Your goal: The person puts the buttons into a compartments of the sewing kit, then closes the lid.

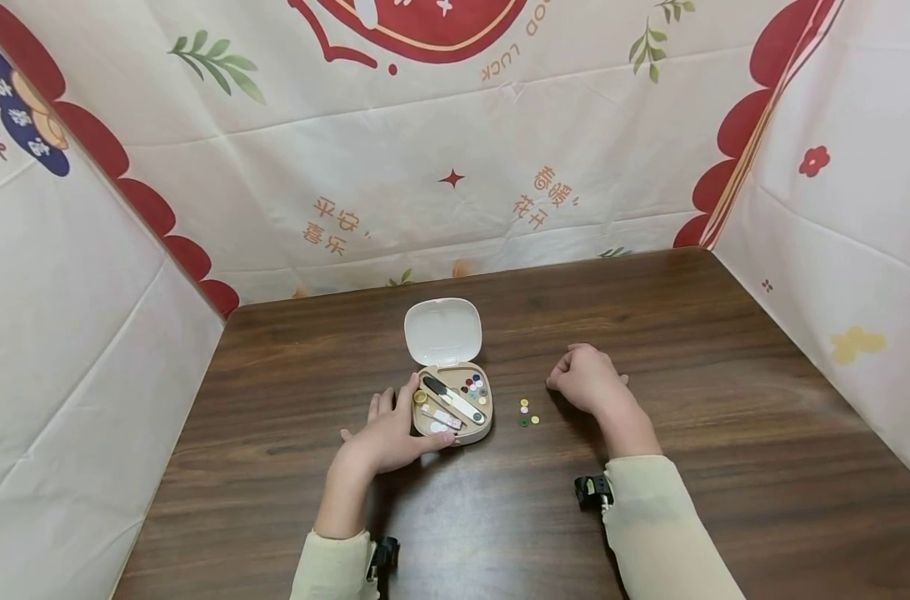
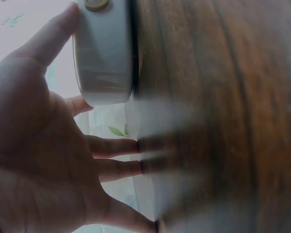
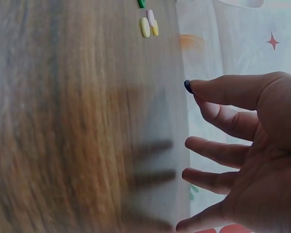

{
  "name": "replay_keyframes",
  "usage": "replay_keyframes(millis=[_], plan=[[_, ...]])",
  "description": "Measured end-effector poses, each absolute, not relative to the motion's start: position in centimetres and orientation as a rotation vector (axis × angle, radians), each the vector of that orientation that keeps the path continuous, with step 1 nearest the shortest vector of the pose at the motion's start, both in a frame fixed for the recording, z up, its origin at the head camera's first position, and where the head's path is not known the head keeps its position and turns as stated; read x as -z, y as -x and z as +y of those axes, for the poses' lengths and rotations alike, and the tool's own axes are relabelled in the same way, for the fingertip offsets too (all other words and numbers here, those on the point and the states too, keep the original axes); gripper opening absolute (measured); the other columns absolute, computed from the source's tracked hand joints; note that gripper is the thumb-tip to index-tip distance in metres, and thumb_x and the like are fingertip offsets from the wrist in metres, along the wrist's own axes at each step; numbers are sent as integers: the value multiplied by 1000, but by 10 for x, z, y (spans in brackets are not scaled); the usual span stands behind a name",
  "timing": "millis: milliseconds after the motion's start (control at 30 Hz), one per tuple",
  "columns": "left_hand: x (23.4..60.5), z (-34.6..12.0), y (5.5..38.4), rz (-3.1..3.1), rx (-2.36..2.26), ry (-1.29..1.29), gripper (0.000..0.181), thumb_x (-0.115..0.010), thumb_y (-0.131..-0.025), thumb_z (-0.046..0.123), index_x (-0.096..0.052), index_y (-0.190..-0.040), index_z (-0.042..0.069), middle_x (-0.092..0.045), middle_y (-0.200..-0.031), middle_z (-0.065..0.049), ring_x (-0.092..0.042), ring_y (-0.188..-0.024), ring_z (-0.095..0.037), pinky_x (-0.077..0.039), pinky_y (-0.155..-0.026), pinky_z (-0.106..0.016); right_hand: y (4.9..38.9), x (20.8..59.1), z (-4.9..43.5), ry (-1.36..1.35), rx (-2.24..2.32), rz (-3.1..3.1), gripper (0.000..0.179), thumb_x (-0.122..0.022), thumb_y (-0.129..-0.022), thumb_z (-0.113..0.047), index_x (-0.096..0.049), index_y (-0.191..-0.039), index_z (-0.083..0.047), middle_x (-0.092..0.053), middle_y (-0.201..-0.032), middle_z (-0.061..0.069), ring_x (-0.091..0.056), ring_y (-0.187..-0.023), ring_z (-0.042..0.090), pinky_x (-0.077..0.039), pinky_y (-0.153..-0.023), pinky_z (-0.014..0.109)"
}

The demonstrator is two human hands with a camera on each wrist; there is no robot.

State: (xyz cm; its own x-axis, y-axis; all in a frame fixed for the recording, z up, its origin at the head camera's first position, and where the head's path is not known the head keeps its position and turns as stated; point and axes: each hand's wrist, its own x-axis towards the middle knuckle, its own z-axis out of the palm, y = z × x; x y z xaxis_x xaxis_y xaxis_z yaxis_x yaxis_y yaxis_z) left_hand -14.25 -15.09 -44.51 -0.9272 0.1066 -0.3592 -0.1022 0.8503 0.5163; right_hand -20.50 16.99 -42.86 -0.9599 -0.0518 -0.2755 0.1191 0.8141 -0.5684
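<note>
A small sewing kit case (image 1: 491, 421) lies on the table with its white lid (image 1: 443, 332) raised. Inside it are a black-and-silver folding tool (image 1: 455, 400), a gold ring-shaped piece (image 1: 421, 397) and several small buttons (image 1: 476, 385). My left hand (image 1: 387, 433) rests against the case, its straight thumb along the near edge and index finger at the left side; the other fingers are spread toward the table. To the right, my right hand (image 1: 590, 379) pinches a dark button (image 3: 188, 87) between thumb and index fingertip, above the table, its other fingers extended.
Several loose buttons (image 1: 524, 410), yellow, pink and green, lie on the brown wooden table (image 1: 297, 367) between the case and my right hand. A printed white cloth (image 1: 425, 150) hangs behind the table and along both sides. Each sleeve carries a small black wrist device.
</note>
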Motion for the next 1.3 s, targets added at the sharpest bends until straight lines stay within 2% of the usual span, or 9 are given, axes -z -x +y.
replay_keyframes(millis=[233,500,600,833,1100,1300], plan=[[437,-149,138,2654,-774,-13,119,-70,-78,87,-13,-171,40,-19,-175,-26,-11,-166,-48,-4,-105,-98,202,423,171,-56,913,2737,20,-68,-100,-19,-77,-86,-9,-38,-171,19,-31,-157,53,-9,-110,94],[445,-151,142,2643,-769,9,121,-70,-77,88,-9,-171,43,-15,-177,-24,-5,-167,-46,-1,-107,-96,198,409,167,-9,975,2763,24,-64,-102,-19,-73,-83,-6,-40,-169,19,-35,-156,51,-9,-111,93],[447,-151,144,2651,-762,7,122,-70,-76,89,-9,-171,43,-16,-177,-24,-7,-167,-47,-1,-105,-97,197,404,165,0,1000,2773,23,-65,-101,-19,-73,-85,-5,-41,-169,19,-34,-155,52,-9,-112,92],[443,-150,144,2630,-734,15,118,-72,-81,82,-8,-171,42,-13,-178,-24,-5,-167,-44,-2,-110,-95,196,398,153,22,1016,2816,21,-68,-101,-21,-75,-90,-5,-42,-168,19,-31,-155,55,-11,-114,91],[444,-151,143,2647,-759,-4,122,-67,-76,92,-9,-171,42,-17,-176,-25,-9,-166,-48,-2,-103,-99,200,399,130,65,1026,2821,20,-69,-101,-21,-77,-92,-5,-44,-167,17,-32,-155,52,-12,-115,90],[456,-153,149,2641,-756,20,124,-70,-74,91,-9,-171,43,-14,-178,-23,-4,-167,-45,-1,-106,-97,204,401,108,119,1040,2831,17,-72,-99,-21,-77,-88,-10,-48,-164,15,-38,-153,50,-16,-116,88]])
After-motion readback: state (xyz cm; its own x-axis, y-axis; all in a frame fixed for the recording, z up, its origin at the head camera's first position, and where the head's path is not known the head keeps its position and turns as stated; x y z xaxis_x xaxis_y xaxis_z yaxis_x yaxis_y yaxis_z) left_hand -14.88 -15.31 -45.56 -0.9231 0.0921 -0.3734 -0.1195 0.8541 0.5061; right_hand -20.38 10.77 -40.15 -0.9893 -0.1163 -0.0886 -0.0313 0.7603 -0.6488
